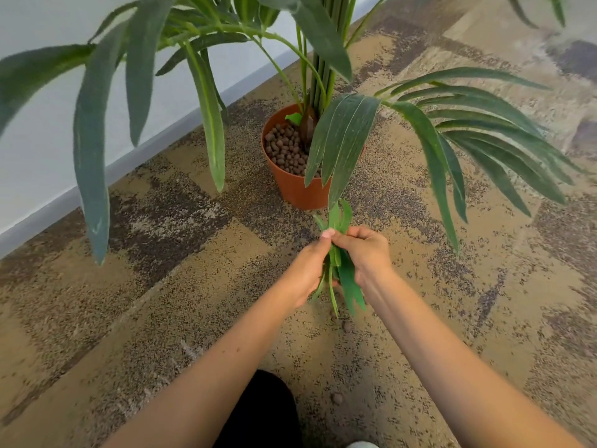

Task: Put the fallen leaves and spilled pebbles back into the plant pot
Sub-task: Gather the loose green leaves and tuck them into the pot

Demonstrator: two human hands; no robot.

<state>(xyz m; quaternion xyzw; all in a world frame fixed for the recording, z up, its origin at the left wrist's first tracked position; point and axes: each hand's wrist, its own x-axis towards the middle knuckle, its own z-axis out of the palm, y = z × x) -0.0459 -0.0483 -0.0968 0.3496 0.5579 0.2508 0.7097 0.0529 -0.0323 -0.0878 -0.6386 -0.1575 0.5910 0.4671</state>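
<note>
An orange plant pot (pixel 292 185) stands on the carpet, filled with brown pebbles (pixel 284 147) around a palm's green stems. A bunch of loose green leaves (pixel 347 279) is held upright a short way in front of the pot. My left hand (pixel 308 263) and my right hand (pixel 366 250) both grip this bunch from either side, thumbs meeting at its top. Two brown pebbles lie on the carpet nearer to me: a pebble (pixel 347 326) just below the leaves and another pebble (pixel 337 398) closer in. One small green leaf (pixel 294 118) rests inside the pot.
Long palm fronds (pixel 352 137) hang over the pot and over my hands. A white wall with a grey skirting board (pixel 155 147) runs along the left. Patterned brown carpet (pixel 161 286) covers the floor. My dark trouser leg (pixel 261 412) shows at the bottom.
</note>
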